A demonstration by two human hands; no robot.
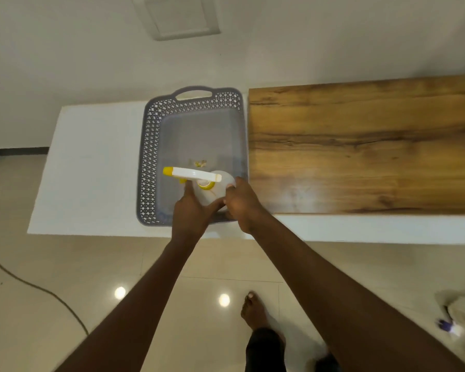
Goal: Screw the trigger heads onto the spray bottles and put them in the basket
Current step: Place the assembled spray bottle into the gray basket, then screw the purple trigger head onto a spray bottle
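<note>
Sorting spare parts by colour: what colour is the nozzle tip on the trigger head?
Yellow nozzle tip, clearest in the head view.

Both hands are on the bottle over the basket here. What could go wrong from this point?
1. The spray bottle is held upright by the left hand and right hand near the front corner of the grey basket. Released upright, it might tip over.
2. The long trigger head points toward the basket's left wall and could catch on it if the bottle is turned.
3. Whether the yellow collar is fully screwed down cannot be told; if loose, the head may come off.
</note>
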